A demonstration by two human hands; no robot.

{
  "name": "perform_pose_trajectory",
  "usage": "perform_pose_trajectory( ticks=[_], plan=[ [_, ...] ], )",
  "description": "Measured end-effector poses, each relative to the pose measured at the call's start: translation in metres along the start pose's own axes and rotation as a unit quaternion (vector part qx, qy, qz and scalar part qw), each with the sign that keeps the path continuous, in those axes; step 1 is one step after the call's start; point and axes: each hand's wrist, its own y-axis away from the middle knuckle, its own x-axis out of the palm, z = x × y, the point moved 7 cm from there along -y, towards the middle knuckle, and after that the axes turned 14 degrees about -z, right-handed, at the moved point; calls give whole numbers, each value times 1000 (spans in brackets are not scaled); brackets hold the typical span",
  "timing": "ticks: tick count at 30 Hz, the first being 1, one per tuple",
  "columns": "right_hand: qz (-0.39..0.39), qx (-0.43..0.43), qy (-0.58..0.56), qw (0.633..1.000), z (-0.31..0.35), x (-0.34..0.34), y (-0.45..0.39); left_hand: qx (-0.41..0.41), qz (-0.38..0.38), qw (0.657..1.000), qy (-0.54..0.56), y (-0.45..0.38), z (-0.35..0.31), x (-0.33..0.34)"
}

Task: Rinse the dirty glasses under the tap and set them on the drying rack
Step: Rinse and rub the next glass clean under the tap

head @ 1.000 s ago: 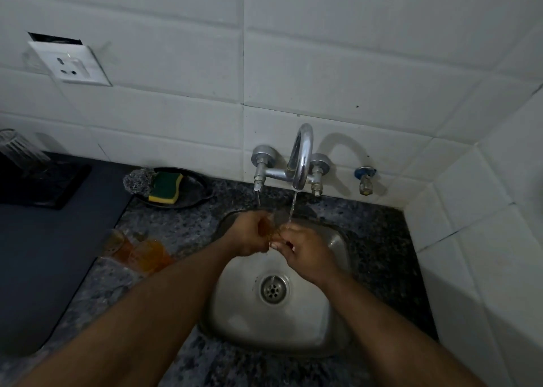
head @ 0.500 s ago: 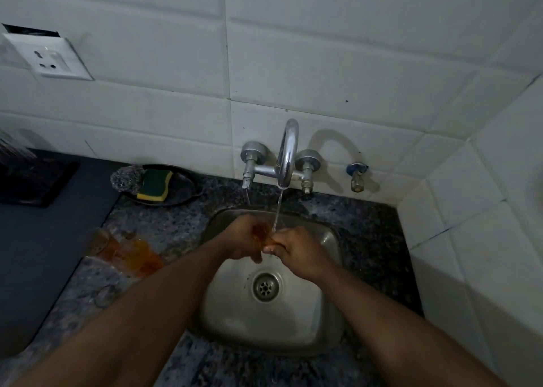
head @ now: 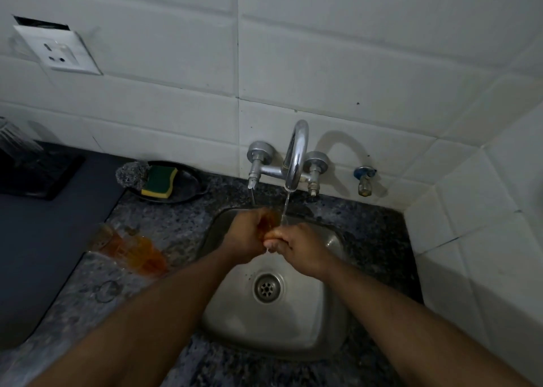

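Both hands kept over the sink point(head: 323, 325): left hand point(head: 245, 236) curled round an amber glass point(head: 268, 220), right hand point(head: 299, 247) pinching its rim under the tap point(head: 295, 157). Little changed; rinse unfinished. More amber glasses point(head: 132, 245) waiting on the surface point(head: 176, 225).

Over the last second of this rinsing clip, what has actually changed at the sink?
Very little. The left hand still grips the amber glass under the tap, and the right hand keeps rubbing at its rim; both stay over the sink. Water still runs. The dirty glasses on the counter, the sponge and the drying rack have not moved; only the camera shifted slightly.
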Motion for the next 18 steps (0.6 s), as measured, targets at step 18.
perform_pose_trajectory(
  ticks=[18],
  plan=[
    [21, -15, 15, 1000, -8, 2, -9, -58, 73, 996, -7, -8, 16, 9]
  ],
)
